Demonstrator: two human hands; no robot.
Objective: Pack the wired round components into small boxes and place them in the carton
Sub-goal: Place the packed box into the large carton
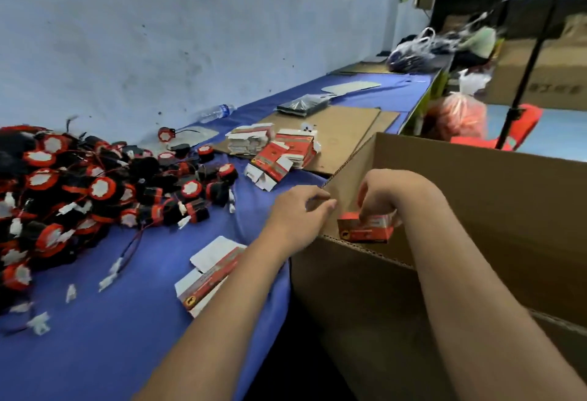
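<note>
The small red and white cardboard box [365,229] is sitting just inside the near rim of the large brown corrugated carton [495,203], at its left corner. The right hand [386,194] is gripping this box from above, fingers curled over its top edge. The left hand [300,214] is hovering at the carton's left wall, fingers loosely bent and holding nothing; whether it is touching the cardboard cannot be told.

The carton is standing beside the right end of the blue cloth-covered table [127,330]. A flattened red and white box blank [209,273] is lying on the cloth, partly under the left forearm. Further back, a heap of folded red and white small boxes [276,152] is resting near flat brown cardboard sheets [343,127]. On the left, a large pile of black and red round components with red wires and white connectors [89,187] is spreading across the table. A clear plastic water bottle [219,112] is lying near the pale blue wall [158,35].
</note>
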